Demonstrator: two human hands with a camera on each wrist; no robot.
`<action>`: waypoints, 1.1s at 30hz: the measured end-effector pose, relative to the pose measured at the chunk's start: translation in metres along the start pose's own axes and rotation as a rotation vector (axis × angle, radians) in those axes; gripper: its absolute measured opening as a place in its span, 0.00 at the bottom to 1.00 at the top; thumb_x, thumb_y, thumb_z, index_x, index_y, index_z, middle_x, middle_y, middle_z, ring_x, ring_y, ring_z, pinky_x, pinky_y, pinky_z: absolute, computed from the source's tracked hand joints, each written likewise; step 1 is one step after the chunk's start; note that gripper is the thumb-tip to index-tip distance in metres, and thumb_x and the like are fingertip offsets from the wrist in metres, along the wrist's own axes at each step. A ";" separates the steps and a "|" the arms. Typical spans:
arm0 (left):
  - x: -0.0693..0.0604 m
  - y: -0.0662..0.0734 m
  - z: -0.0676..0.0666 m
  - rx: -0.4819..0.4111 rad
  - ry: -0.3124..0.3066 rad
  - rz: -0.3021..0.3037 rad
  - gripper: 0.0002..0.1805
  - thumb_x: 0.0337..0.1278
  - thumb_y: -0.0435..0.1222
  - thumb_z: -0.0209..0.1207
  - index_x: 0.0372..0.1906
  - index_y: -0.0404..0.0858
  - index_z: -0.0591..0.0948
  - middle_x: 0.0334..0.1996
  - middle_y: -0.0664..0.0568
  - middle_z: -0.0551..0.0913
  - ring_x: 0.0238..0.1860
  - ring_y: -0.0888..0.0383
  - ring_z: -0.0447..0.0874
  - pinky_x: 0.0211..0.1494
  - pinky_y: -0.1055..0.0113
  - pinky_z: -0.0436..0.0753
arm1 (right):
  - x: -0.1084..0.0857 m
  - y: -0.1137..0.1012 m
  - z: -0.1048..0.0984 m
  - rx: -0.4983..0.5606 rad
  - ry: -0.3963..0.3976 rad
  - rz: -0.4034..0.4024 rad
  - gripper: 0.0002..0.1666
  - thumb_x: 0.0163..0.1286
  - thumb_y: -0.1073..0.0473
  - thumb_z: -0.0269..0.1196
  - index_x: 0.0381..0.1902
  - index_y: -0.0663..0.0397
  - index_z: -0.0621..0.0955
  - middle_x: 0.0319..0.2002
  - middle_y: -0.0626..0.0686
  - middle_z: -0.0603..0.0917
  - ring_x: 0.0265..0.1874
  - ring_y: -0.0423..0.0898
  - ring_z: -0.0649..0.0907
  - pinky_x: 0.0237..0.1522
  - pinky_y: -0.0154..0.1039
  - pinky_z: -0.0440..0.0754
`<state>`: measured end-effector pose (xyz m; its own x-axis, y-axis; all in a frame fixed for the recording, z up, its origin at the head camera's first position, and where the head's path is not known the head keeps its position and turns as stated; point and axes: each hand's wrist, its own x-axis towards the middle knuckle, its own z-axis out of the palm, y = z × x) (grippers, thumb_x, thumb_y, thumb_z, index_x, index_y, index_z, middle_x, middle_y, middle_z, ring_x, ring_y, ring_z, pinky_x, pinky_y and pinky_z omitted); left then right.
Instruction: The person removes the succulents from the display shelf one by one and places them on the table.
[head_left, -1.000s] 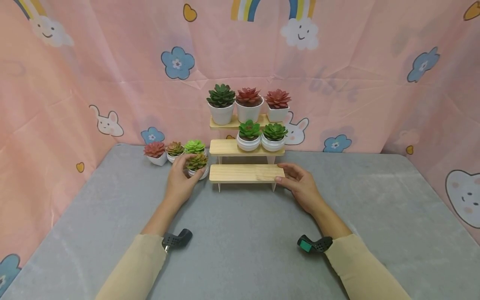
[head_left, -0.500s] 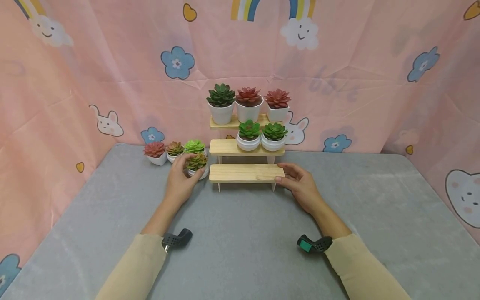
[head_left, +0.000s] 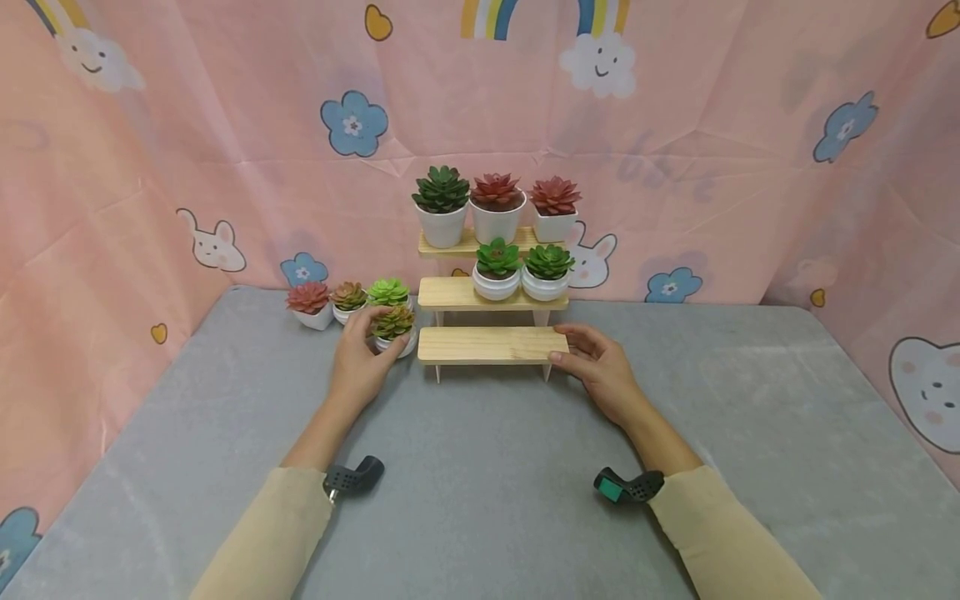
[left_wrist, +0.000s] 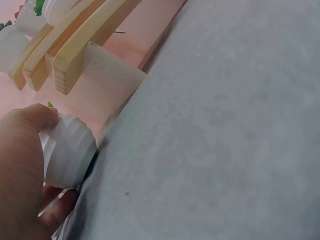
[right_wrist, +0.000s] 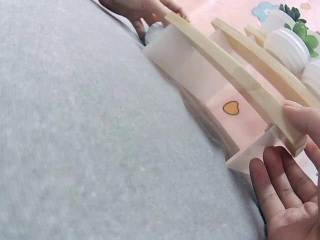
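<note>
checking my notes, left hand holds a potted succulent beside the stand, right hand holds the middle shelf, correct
Not the middle shelf: the head view shows the right hand gripping the bottom shelf. The left hand does hold a potted succulent beside the stand.

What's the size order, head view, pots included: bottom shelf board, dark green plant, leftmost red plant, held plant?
1. Bottom shelf board
2. Dark green plant
3. Leftmost red plant, held plant: look alike, unranked; left hand partly hides the latter.

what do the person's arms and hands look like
Both arms wear plain beige sleeves. A curved black device sits at the left cuff; another black device, at the right, has a green patch. The left hand and right hand are gloveless.
</note>
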<state>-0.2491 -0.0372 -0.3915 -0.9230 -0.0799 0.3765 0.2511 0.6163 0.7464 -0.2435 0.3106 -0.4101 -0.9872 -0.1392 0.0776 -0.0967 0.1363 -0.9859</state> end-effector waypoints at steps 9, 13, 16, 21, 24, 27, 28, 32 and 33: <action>0.000 -0.003 0.001 -0.011 0.000 0.005 0.25 0.61 0.40 0.68 0.62 0.41 0.77 0.63 0.44 0.74 0.46 0.52 0.75 0.42 0.65 0.74 | 0.000 0.000 0.000 0.010 -0.009 -0.007 0.31 0.69 0.61 0.67 0.67 0.63 0.72 0.66 0.66 0.76 0.50 0.34 0.81 0.48 0.23 0.81; -0.001 -0.003 0.001 -0.012 -0.001 0.004 0.25 0.61 0.40 0.68 0.62 0.41 0.77 0.63 0.44 0.74 0.46 0.52 0.75 0.42 0.65 0.73 | 0.000 0.001 0.000 0.012 -0.010 -0.007 0.31 0.69 0.61 0.67 0.67 0.63 0.72 0.65 0.66 0.76 0.50 0.34 0.81 0.48 0.23 0.81; 0.000 -0.003 0.000 -0.015 -0.001 -0.001 0.25 0.61 0.40 0.68 0.62 0.42 0.77 0.63 0.44 0.74 0.46 0.52 0.75 0.42 0.65 0.73 | 0.000 0.001 0.001 0.010 -0.008 -0.008 0.31 0.69 0.61 0.67 0.67 0.63 0.73 0.65 0.66 0.76 0.50 0.34 0.81 0.48 0.24 0.81; 0.000 -0.004 0.001 -0.011 0.002 -0.002 0.25 0.61 0.40 0.68 0.62 0.41 0.77 0.64 0.44 0.74 0.44 0.51 0.75 0.42 0.65 0.73 | 0.001 0.002 0.000 0.010 -0.008 -0.014 0.31 0.69 0.60 0.67 0.67 0.63 0.72 0.65 0.66 0.76 0.50 0.34 0.81 0.48 0.24 0.81; 0.001 -0.004 0.001 -0.005 -0.001 -0.002 0.25 0.61 0.41 0.67 0.62 0.41 0.77 0.64 0.44 0.74 0.43 0.51 0.75 0.42 0.65 0.73 | 0.001 0.003 0.000 0.012 -0.010 -0.013 0.31 0.69 0.60 0.67 0.67 0.63 0.72 0.66 0.66 0.76 0.51 0.34 0.81 0.49 0.24 0.81; 0.000 -0.004 0.001 -0.002 -0.003 -0.001 0.25 0.61 0.40 0.67 0.62 0.41 0.77 0.64 0.44 0.74 0.43 0.52 0.75 0.42 0.65 0.73 | 0.001 0.003 -0.001 0.008 -0.011 -0.010 0.31 0.69 0.60 0.67 0.68 0.62 0.72 0.66 0.65 0.76 0.51 0.35 0.81 0.49 0.24 0.81; 0.000 -0.004 0.001 -0.003 -0.002 0.000 0.25 0.61 0.40 0.67 0.62 0.41 0.77 0.64 0.44 0.74 0.43 0.52 0.75 0.42 0.65 0.73 | 0.001 0.003 -0.001 0.006 -0.010 -0.010 0.31 0.69 0.60 0.67 0.67 0.62 0.72 0.66 0.65 0.76 0.51 0.35 0.81 0.49 0.24 0.81; 0.000 -0.003 0.002 -0.006 0.001 0.004 0.25 0.61 0.40 0.68 0.62 0.42 0.77 0.63 0.44 0.74 0.44 0.52 0.75 0.42 0.65 0.73 | 0.001 0.003 -0.001 -0.001 -0.007 -0.011 0.31 0.69 0.60 0.67 0.67 0.62 0.73 0.66 0.65 0.76 0.51 0.35 0.81 0.48 0.24 0.81; 0.000 -0.003 0.001 -0.008 0.003 0.004 0.25 0.61 0.40 0.68 0.62 0.42 0.77 0.63 0.44 0.74 0.44 0.52 0.75 0.42 0.65 0.73 | 0.001 0.003 -0.001 -0.002 -0.008 -0.011 0.31 0.69 0.60 0.67 0.67 0.62 0.72 0.66 0.65 0.76 0.51 0.35 0.81 0.48 0.24 0.81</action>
<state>-0.2506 -0.0381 -0.3943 -0.9212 -0.0796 0.3809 0.2571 0.6103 0.7493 -0.2445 0.3115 -0.4125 -0.9851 -0.1480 0.0871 -0.1076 0.1364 -0.9848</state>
